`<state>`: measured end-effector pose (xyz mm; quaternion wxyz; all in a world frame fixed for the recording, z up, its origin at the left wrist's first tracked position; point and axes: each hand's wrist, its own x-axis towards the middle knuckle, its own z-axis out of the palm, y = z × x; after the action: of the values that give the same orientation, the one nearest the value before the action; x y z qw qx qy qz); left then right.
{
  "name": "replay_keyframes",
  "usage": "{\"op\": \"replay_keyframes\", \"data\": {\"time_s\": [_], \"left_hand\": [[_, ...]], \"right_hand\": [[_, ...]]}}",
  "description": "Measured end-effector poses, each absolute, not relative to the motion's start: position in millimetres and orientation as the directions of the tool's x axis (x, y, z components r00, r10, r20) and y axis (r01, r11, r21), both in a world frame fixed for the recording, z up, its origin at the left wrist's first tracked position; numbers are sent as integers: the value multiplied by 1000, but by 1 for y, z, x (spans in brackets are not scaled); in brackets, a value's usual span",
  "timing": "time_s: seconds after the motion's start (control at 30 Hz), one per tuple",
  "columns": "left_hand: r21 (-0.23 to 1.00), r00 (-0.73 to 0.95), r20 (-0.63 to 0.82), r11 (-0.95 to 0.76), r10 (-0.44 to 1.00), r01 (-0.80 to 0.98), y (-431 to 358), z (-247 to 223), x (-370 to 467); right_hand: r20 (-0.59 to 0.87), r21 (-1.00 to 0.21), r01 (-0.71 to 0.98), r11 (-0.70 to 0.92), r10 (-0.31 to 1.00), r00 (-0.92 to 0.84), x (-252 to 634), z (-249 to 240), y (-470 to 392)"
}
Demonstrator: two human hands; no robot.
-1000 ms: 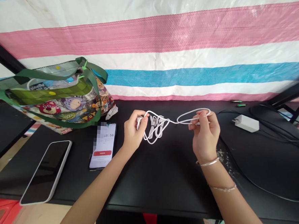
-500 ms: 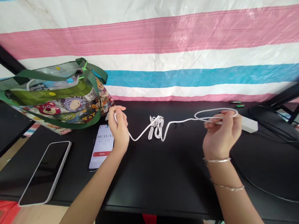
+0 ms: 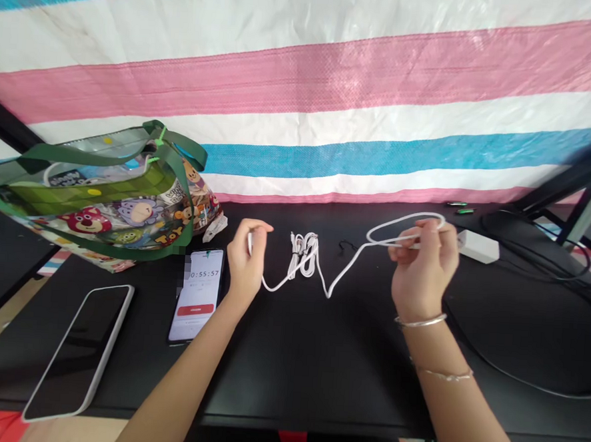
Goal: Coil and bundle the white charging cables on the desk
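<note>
A white cable runs between my two hands, sagging and kinked in the middle. My left hand is closed around one end of it, and the fingers hide most of that end. On the right, my right hand pinches the cable where it forms a loose loop held above the table. Behind the sagging stretch lies a coiled, tied bundle of white cable on the black table. A short dark tie rests just right of the bundle.
On the left are a phone with a running timer, a phone in a white case and a clear cartoon bag with green straps. A white power adapter, black cables and small green items lie right.
My hands have come slightly closer together, and the cable between them sags into a deeper kink. The view has shifted a little. Both hands keep their hold.
</note>
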<state>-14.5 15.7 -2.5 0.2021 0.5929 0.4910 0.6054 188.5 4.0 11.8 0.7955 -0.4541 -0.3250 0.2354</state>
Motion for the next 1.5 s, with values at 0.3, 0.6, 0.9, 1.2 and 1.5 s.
{"op": "replay_keyframes", "data": {"time_s": [0.3, 0.6, 0.9, 1.2, 1.5], "left_hand": [[358, 557, 617, -828, 556, 430, -6, 2, -4], [288, 706, 499, -864, 503, 413, -8, -8, 2], [335, 613, 542, -816, 575, 470, -8, -6, 3], [340, 701, 318, -767, 638, 544, -10, -10, 4], [323, 745, 361, -825, 561, 464, -13, -21, 15]], "right_hand": [[409, -904, 133, 407, 733, 544, 175, 6, -2], [408, -909, 155, 387, 746, 527, 176, 4, -1], [388, -909, 98, 405, 738, 552, 178, 5, 0], [354, -911, 21, 412, 755, 552, 177, 4, 1], [372, -913, 62, 404, 759, 534, 177, 3, 1]]}}
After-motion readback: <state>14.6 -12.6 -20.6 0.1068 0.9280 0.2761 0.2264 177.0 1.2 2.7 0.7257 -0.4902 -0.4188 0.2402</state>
